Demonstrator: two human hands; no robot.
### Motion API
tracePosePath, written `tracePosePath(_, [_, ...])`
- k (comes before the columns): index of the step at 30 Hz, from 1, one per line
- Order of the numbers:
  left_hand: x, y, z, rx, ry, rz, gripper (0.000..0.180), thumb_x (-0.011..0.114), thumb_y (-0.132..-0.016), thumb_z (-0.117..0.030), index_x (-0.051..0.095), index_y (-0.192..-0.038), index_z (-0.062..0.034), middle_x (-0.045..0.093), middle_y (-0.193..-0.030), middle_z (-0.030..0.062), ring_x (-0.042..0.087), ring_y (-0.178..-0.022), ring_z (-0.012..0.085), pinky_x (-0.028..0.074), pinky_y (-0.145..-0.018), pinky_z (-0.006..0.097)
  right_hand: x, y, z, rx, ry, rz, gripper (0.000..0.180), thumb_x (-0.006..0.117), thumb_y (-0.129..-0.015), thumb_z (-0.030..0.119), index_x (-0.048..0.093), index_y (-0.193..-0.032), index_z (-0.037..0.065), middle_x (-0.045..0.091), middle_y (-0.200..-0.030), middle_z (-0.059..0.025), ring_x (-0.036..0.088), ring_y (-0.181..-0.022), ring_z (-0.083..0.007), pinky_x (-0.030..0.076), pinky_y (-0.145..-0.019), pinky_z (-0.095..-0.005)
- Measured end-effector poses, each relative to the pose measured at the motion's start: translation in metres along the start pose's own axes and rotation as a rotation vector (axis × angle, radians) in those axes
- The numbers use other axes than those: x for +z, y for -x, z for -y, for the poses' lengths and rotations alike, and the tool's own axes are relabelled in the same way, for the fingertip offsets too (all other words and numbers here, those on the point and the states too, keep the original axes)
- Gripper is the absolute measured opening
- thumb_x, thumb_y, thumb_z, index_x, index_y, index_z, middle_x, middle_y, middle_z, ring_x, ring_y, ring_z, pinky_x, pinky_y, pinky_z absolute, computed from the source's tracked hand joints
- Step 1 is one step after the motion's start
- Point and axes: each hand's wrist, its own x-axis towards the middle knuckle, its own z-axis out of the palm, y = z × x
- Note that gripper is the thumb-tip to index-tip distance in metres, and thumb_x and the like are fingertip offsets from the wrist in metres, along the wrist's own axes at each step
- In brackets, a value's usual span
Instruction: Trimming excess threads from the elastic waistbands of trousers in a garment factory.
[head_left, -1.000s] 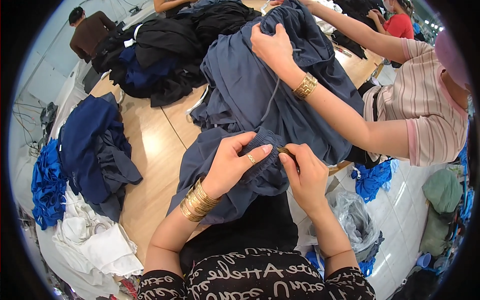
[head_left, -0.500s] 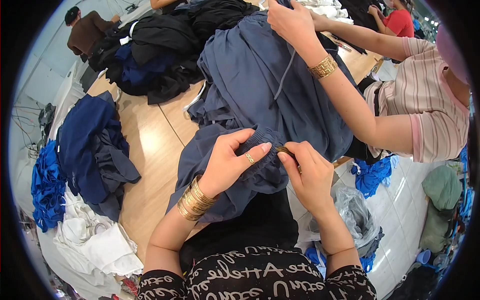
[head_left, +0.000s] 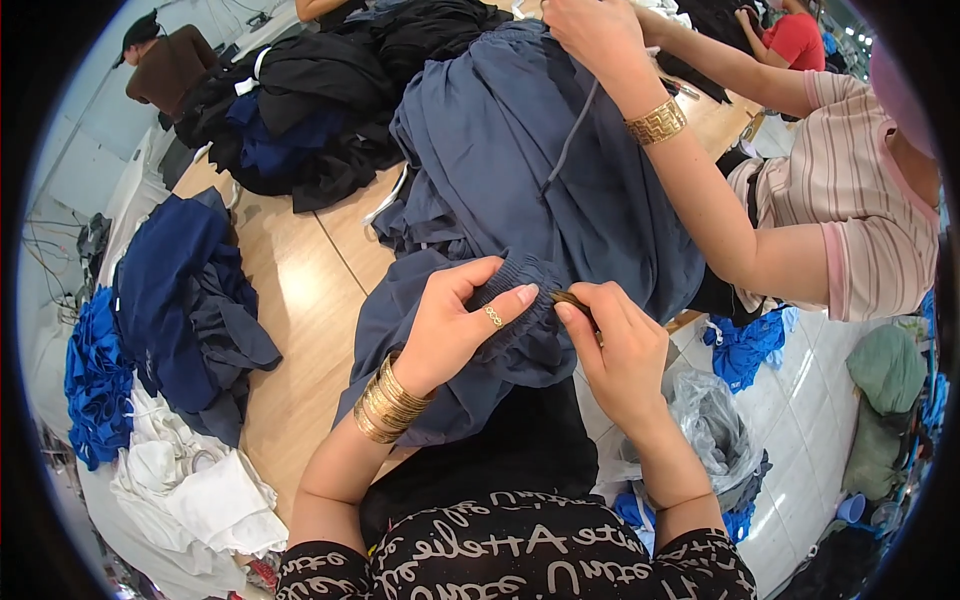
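Observation:
My left hand (head_left: 455, 320) grips the gathered elastic waistband (head_left: 530, 275) of a slate-blue garment (head_left: 430, 400), its thumb lying across the ruffled band. Pinched in my right hand (head_left: 620, 345) are small brass-coloured thread snips (head_left: 567, 298). Their tip points at the waistband's edge, close to my left thumb; most of the tool is hidden by my fingers. Beyond my hands, a co-worker's hand (head_left: 600, 35) holds the top of another slate-blue garment (head_left: 500, 130), from which a drawstring (head_left: 572, 140) hangs.
Black garments (head_left: 320, 90) are heaped at the far left. Navy garments (head_left: 175, 270), bright blue ones (head_left: 98, 370) and white ones (head_left: 210, 490) lie along the left of the wooden table (head_left: 290, 270). A clear plastic bag (head_left: 710, 430) stands on the floor at right. The co-worker (head_left: 830, 200) is close on my right.
My hands keep nearly the same hold and place. The co-worker's hands have shifted slightly right, and the drawstring hangs at a new angle. A person at the far left has turned.

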Motion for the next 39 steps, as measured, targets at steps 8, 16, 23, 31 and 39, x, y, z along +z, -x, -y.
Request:
tracePosePath(8, [0.000, 0.000, 0.002, 0.001, -0.028, 0.010, 0.019, 0.067, -0.082, -0.012, 0.055, -0.076, 0.0024, 0.045, -0.065, -0.0061, 0.037, -0.064, 0.0011, 0.032, -0.054, 0.019, 0.000, 0.000, -0.001, -0.007, 0.035, 0.007, 0.014, 0.066, -0.081, 0.013, 0.058, -0.087, 0.004, 0.056, -0.074, -0.0058, 0.057, -0.061, -0.0220, 0.044, -0.053, -0.0302])
tracePosePath(16, [-0.001, 0.001, 0.003, 0.002, -0.017, 0.022, 0.018, 0.066, -0.082, -0.012, 0.057, -0.078, 0.0026, 0.049, -0.066, -0.0056, 0.039, -0.065, 0.0011, 0.034, -0.055, 0.019, 0.001, 0.001, -0.003, -0.064, 0.054, -0.020, 0.015, 0.067, -0.079, 0.014, 0.058, -0.086, 0.005, 0.055, -0.073, -0.0042, 0.054, -0.060, -0.0198, 0.043, -0.051, -0.0295])
tracePosePath(23, [0.005, 0.001, -0.002, -0.053, 0.045, -0.014, 0.017, 0.066, -0.082, -0.012, 0.059, -0.079, 0.0033, 0.052, -0.067, -0.0054, 0.042, -0.065, 0.0004, 0.036, -0.056, 0.018, 0.003, 0.001, -0.004, -0.067, 0.035, -0.030, 0.015, 0.068, -0.078, 0.013, 0.058, -0.086, 0.005, 0.054, -0.071, -0.0045, 0.053, -0.058, -0.0200, 0.043, -0.050, -0.0300])
tracePosePath(31, [0.011, 0.004, -0.010, -0.067, 0.095, -0.009, 0.014, 0.065, -0.083, -0.010, 0.062, -0.083, 0.0036, 0.059, -0.072, -0.0040, 0.047, -0.067, -0.0003, 0.041, -0.058, 0.017, -0.001, 0.002, -0.003, -0.114, 0.031, -0.086, 0.016, 0.070, -0.075, 0.011, 0.058, -0.085, 0.005, 0.054, -0.068, -0.0043, 0.051, -0.056, -0.0200, 0.041, -0.049, -0.0300])
tracePosePath(39, [0.016, 0.011, -0.018, -0.086, 0.076, 0.003, 0.015, 0.065, -0.084, -0.011, 0.061, -0.083, 0.0039, 0.057, -0.070, -0.0037, 0.046, -0.065, 0.0000, 0.040, -0.056, 0.018, -0.004, 0.005, -0.008, -0.200, 0.060, -0.136, 0.018, 0.071, -0.072, 0.011, 0.059, -0.085, 0.006, 0.054, -0.068, -0.0040, 0.051, -0.057, -0.0199, 0.041, -0.049, -0.0294])
